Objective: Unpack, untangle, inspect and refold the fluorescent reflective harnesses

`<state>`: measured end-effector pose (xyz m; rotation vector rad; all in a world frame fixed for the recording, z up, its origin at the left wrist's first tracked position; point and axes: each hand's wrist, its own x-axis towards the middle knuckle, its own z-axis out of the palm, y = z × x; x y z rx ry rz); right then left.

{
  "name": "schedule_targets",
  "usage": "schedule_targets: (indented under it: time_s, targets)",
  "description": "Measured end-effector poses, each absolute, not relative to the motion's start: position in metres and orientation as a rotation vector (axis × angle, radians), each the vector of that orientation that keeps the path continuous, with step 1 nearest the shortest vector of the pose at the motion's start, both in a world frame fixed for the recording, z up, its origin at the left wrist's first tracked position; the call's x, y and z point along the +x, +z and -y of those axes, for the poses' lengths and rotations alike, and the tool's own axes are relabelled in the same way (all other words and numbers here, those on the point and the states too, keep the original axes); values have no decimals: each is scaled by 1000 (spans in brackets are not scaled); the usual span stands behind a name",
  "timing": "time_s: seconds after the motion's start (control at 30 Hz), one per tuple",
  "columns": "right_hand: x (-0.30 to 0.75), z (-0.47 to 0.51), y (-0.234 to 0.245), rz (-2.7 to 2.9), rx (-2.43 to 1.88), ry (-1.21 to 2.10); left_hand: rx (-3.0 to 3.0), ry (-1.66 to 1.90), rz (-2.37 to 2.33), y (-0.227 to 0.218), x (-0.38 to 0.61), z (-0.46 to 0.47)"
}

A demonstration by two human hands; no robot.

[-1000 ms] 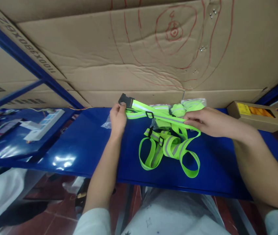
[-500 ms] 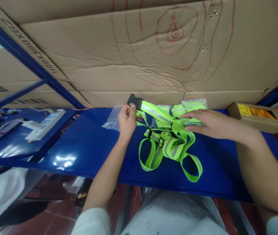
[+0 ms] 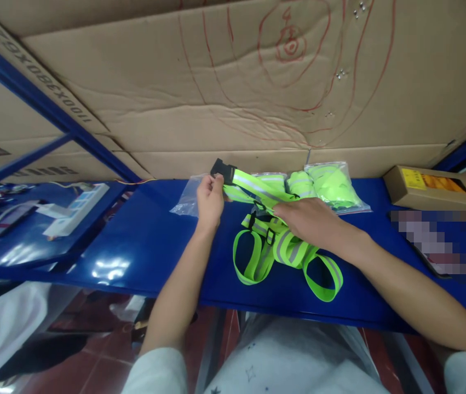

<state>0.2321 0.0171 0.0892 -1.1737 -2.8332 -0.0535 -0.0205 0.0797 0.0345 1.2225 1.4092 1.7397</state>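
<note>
A neon-green reflective strap (image 3: 253,186) with silver stripes stretches between my two hands. My left hand (image 3: 211,200) is closed on its left end, just below a black plastic buckle (image 3: 222,170). Around the strap's middle, near a small black slider, my right hand (image 3: 309,219) has its fingers closed; the fingertips are partly hidden. Below lie the strap's loose loops (image 3: 249,268) on the blue table, with black adjusters among them. Behind my right hand are more green straps in clear plastic bags (image 3: 333,186). A clear plastic bag (image 3: 185,197) lies behind my left hand.
The blue table (image 3: 142,241) backs onto a cardboard wall (image 3: 154,93) with red rings drawn on it. At the right are a cardboard box (image 3: 421,189) and a phone-like object (image 3: 432,243), blurred out. A white power strip (image 3: 79,205) lies at the left.
My right hand has moved left and down onto the strap, its fingers closing there. The bagged straps and the phone-like object have come into fuller view. My left hand keeps its hold.
</note>
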Motion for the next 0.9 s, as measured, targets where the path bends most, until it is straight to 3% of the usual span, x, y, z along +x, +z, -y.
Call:
schedule_targets:
  time_s: [0.43, 0.9]
  targets:
    - [263, -14, 121, 2886, -1363, -107, 1155, 1630, -1294, 38, -23, -81]
    - [262, -47, 85, 2594, -1197, 272, 1346, 1537, -1163, 14, -4, -79]
